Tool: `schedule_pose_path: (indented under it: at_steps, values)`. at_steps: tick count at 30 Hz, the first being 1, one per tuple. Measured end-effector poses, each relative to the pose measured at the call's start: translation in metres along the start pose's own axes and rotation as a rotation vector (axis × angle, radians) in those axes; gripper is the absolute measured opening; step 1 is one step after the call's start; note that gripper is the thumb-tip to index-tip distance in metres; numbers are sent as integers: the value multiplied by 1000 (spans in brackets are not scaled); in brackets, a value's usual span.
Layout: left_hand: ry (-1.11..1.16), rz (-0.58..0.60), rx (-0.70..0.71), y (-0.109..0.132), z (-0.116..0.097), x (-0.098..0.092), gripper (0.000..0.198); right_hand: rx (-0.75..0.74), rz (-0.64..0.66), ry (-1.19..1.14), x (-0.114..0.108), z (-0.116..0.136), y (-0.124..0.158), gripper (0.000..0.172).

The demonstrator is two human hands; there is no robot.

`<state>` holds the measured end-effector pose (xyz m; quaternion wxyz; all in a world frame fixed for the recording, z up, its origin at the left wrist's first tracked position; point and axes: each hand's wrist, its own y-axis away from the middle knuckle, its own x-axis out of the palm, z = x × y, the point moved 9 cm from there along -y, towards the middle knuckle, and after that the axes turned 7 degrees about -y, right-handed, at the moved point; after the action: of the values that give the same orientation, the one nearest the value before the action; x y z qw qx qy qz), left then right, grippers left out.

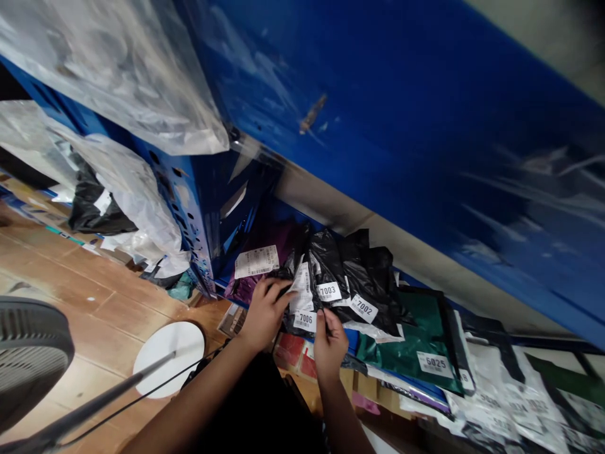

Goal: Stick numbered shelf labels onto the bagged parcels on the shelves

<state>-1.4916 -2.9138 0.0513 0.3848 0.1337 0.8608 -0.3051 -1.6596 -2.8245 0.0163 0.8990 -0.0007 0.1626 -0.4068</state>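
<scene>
On shelf (286, 213): parcel 7003 (328, 268) flanked by parcel 7006 (305, 320) left, parcel 7002 (366, 279) right; parcel 6025 (411, 334) placed farther right. Fan (33, 359) set left.

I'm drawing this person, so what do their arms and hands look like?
The left hand and right hand are bare, with no gloves, and each has ordinary fingers and a thumb. No sleeves show on the left forearm or right forearm. Between them is plain black clothing. Tiny things like rings are too small to tell.

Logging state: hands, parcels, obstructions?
Left hand at black parcels; right hand pinching one beside label 7006. Blue panel above, clear of both hands.
</scene>
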Motion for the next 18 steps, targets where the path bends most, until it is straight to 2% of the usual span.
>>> schedule_pose_path:
  at_steps: [3, 9, 18]
  values:
    - [0, 67, 142, 2, -13, 11, 34, 74, -32, -68, -3, -12, -3, 40]
    - [-4, 88, 50, 4, -10, 10, 20, 109, -42, -101, -6, -20, -5, 41]
    - [-61, 103, 26, 5, -17, 17, 9, 108, -39, -114, -5, -21, -7, 40]
